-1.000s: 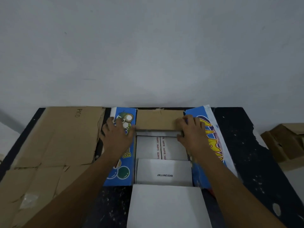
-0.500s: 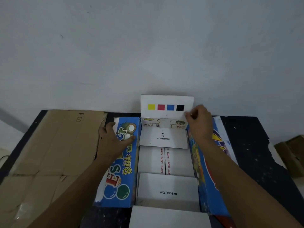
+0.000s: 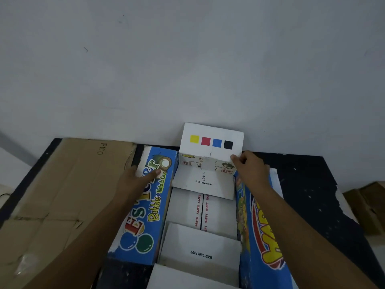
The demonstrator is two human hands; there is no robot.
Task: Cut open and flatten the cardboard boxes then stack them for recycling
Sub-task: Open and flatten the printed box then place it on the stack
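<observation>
Cardboard box (image 3: 203, 207): opened out at centre frame, near edge cut off below.
Right hand (image 3: 251, 168): pinching upright end flap (image 3: 211, 140), fingertips hidden.
Left hand (image 3: 138, 180): flat, pressing blue side panel (image 3: 145, 207).

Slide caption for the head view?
Left hand presses blue box side; right hand pinches colour-swatch flap.

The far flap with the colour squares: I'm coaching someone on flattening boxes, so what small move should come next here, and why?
Probably push the far flap back and down towards the wall. It stands upright, pinched at its lower right corner by the right hand, while the blue side panel already lies flat under the left hand. The box cannot stack flat until it lies down too.
</observation>
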